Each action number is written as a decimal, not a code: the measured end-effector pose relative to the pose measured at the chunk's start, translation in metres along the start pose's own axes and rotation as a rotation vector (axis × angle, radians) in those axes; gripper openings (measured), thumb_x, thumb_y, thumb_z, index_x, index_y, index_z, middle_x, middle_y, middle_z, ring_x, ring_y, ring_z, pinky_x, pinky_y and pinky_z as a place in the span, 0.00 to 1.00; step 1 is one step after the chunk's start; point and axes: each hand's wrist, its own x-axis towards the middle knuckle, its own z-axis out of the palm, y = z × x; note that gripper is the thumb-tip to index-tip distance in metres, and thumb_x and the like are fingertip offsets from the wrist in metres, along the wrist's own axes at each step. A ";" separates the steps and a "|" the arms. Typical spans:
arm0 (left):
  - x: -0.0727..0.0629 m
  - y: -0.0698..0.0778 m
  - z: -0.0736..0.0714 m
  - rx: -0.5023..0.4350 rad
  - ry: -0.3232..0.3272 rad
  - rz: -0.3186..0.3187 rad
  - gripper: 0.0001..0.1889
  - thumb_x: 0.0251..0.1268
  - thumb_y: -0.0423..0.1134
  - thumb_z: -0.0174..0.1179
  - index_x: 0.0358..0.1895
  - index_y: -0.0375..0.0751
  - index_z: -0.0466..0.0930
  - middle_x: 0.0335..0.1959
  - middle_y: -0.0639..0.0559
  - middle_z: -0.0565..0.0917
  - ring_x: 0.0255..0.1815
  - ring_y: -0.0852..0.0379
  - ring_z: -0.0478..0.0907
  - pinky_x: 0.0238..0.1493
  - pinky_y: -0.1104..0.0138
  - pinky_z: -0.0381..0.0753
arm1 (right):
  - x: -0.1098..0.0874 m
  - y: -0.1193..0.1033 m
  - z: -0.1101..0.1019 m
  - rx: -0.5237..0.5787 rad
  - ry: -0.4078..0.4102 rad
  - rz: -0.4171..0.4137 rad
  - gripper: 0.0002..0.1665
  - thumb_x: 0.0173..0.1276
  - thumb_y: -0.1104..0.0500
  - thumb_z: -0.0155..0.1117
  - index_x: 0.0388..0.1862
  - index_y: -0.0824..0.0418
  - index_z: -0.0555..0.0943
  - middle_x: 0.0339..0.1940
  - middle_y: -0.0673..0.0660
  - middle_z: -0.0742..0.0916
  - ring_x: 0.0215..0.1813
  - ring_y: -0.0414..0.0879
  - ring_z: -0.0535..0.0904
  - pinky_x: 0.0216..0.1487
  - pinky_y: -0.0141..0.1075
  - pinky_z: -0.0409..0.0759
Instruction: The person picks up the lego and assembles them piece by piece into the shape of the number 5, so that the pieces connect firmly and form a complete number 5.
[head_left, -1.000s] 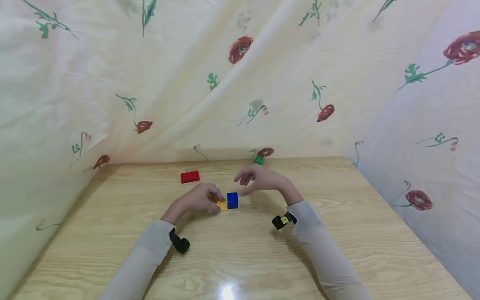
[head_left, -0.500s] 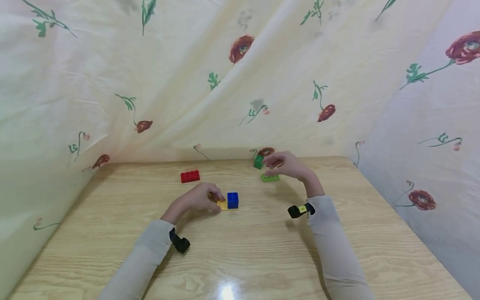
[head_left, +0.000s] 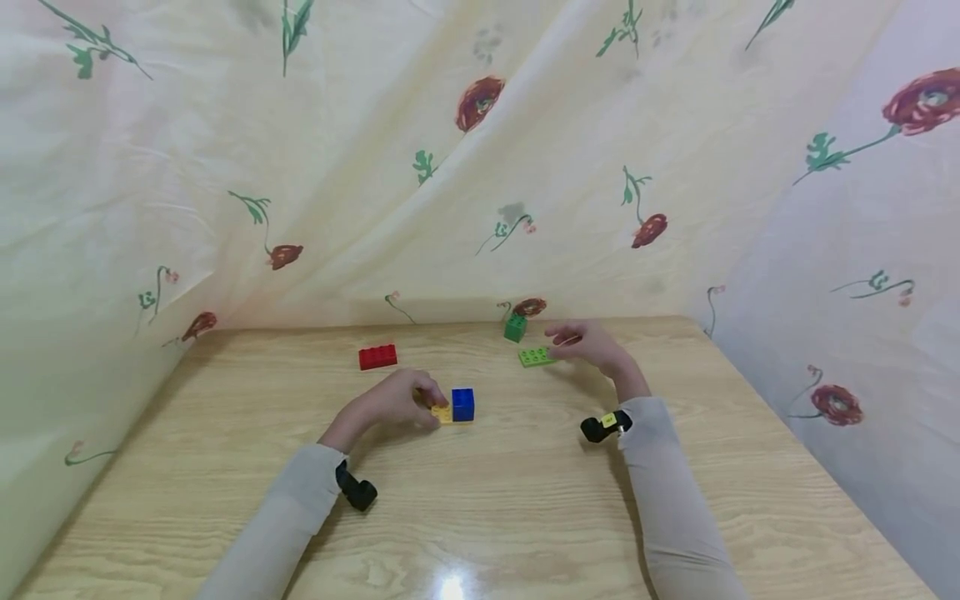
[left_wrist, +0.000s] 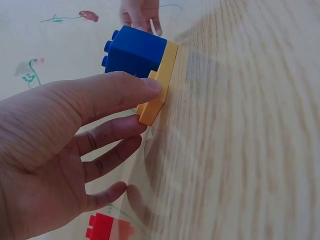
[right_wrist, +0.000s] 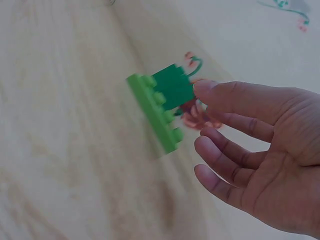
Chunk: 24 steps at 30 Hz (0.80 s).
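My left hand (head_left: 396,398) pinches the thin yellow building brick (left_wrist: 166,85) between thumb and index finger, at its left end. A blue building brick (head_left: 463,405) sits on the right end of that yellow piece, its studs showing in the left wrist view. The right hand (head_left: 592,346) hovers with loosely bent fingers and nothing between them. Just left of its fingertips lies a thin light green building brick (head_left: 535,357), partly overlapped by the hand in the head view. In the right wrist view, the light green piece (right_wrist: 152,114) appears in front of a dark green brick (right_wrist: 172,87).
Behind the light green piece, the dark green brick (head_left: 515,327) stands near the table's back edge. A red building brick (head_left: 378,357) lies beyond the left hand. Flowered cloth (head_left: 337,208) hangs behind and at both sides of the wooden table (head_left: 480,500).
My right hand has moved away from the blue brick, to the right and back, to beside the light green piece. The left hand keeps its pinch on the yellow piece.
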 end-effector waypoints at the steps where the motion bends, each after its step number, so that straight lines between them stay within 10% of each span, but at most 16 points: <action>1: -0.001 0.000 0.000 -0.002 0.000 -0.001 0.10 0.57 0.34 0.75 0.43 0.44 0.89 0.45 0.53 0.85 0.45 0.57 0.79 0.51 0.64 0.80 | 0.000 0.002 0.001 0.003 -0.003 0.008 0.33 0.67 0.59 0.72 0.68 0.68 0.76 0.61 0.71 0.81 0.59 0.58 0.77 0.55 0.38 0.78; 24: -0.001 0.000 0.002 -0.022 0.007 0.009 0.10 0.57 0.34 0.75 0.42 0.43 0.88 0.45 0.52 0.85 0.44 0.57 0.79 0.51 0.64 0.80 | 0.002 0.007 0.014 -0.098 0.006 0.102 0.25 0.63 0.63 0.74 0.59 0.68 0.82 0.53 0.63 0.85 0.52 0.50 0.77 0.55 0.39 0.72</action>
